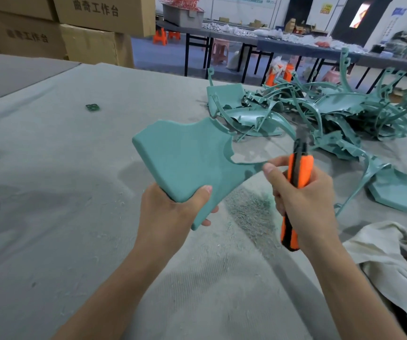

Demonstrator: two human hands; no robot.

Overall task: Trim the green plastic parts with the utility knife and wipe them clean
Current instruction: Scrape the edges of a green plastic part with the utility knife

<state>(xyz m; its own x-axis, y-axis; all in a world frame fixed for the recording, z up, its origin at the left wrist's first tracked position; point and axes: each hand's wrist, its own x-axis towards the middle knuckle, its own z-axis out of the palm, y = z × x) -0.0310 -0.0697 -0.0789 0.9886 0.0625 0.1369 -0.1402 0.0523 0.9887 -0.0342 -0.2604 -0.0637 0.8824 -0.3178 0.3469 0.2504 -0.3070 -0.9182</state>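
trimming a green plastic panel with an orange knife

the left hand (173, 207) grips the green plastic part (192, 155) by its lower rounded corner, thumb on top and fingers curled beneath, holding it in the air above the table (75, 217). the right hand (303, 197) is wrapped around the utility knife (298, 173), blade end pointing up and away from the body, just beside the part's thin curved edge. the thumb tip reaches toward that edge. the blade itself is blurred.

to do this step well, i judge the blade should run shallow along the edge, stroking away from the left hand's fingers, with the part held steady.

the part is a matte, faintly grainy panel with rounded corners and a scooped cutout that leaves a narrow strip. the knife handle is orange and black. fine green shavings (251, 212) lie on the grey felt-like table cover below. a tangled pile of green parts (332, 111) sits at the far right, and a crumpled pale cloth (393, 261) lies at the near right.
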